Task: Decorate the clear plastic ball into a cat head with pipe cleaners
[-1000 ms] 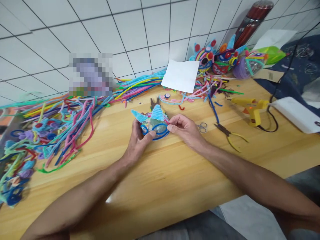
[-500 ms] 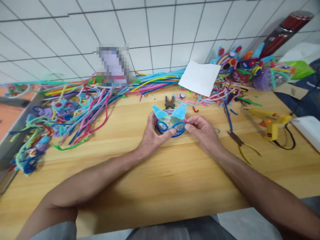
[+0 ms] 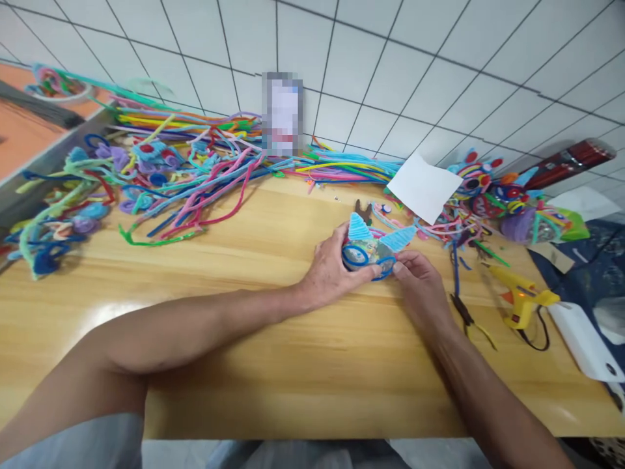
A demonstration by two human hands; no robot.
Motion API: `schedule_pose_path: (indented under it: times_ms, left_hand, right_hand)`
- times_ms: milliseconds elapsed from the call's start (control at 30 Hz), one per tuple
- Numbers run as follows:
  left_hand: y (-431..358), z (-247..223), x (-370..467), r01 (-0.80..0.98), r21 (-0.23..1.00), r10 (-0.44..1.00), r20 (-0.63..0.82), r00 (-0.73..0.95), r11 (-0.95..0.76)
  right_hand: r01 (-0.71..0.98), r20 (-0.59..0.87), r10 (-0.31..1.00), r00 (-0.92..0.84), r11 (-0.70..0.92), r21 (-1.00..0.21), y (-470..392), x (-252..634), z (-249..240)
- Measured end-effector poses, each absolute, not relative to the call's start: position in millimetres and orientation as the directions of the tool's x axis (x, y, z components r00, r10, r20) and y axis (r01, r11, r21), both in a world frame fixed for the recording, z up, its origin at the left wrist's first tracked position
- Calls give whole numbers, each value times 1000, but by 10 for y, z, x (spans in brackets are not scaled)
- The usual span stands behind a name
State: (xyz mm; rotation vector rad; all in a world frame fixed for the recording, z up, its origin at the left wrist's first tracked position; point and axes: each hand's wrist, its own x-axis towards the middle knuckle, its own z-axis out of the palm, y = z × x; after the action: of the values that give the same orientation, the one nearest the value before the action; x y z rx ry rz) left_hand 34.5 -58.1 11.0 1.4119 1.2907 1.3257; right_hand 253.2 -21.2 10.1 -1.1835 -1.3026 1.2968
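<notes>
Between my hands is a small round craft figure [image 3: 373, 249] with a see-through body, light blue pipe-cleaner ears and blue pipe-cleaner rings like eyes. My left hand [image 3: 333, 266] is wrapped round its left side, with the thumb across the lower front by the right ring. At the figure's right edge, my right hand [image 3: 420, 279] has thumb and fingers pinched together near the blue ring. Whatever small part those fingertips pinch is hidden. Brown-jawed pliers [image 3: 362, 210] lie just behind the figure, partly covered by it.
Pipe cleaners [image 3: 195, 189] spread along the left and the wall. White paper [image 3: 424, 189] lies at the back, beside finished craft figures [image 3: 512, 198] and a red flask [image 3: 573, 163]. Right of my hands are yellow-handled pliers [image 3: 471, 320] and a corded yellow glue gun [image 3: 522, 298].
The camera view has turned and tilted, so the table's contents sit differently in frame. Both hands stay at the figure, the left thumb still on its front and the right fingers at its right edge.
</notes>
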Motion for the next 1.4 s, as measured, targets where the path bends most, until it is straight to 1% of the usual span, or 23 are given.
schedule_pose_path:
  times_ms: [100, 200, 300, 533, 633, 733, 1033, 1400]
  left_hand:
    - [-582, 136, 367, 169, 979, 987, 133, -89, -116]
    - [-585, 161, 363, 164, 979, 986, 136, -91, -120]
    - [-585, 177, 331, 153, 979, 988, 143, -54, -133]
    - [-587, 169, 256, 162, 982, 995, 102, 4, -101]
    - [-589, 195, 237, 138, 986, 996, 85, 34, -89]
    - [-596, 229, 224, 116, 988, 994, 95, 62, -101]
    - [-596, 204, 211, 125, 987, 994, 91, 67, -99]
    - [-595, 145, 178, 63, 988, 986, 138, 88, -144]
  right_hand:
    - [11, -26, 993, -116, -25, -1000, -214, 2530, 112]
    - [3, -28, 994, -107, -27, -1000, -220, 2519, 121]
    - [3, -27, 994, -101, -27, -1000, -233, 2501, 126]
    - [-7, -26, 995, -101, -26, -1000, -277, 2443, 125]
    - [-28, -29, 993, -110, -32, -999, -278, 2427, 123]
    - [-46, -33, 992, -124, -38, -998, -276, 2418, 122]
    - [-44, -51, 988, -144, -58, -997, -282, 2407, 112]
    - [30, -5, 988, -157, -1, -1000, -292, 2379, 128]
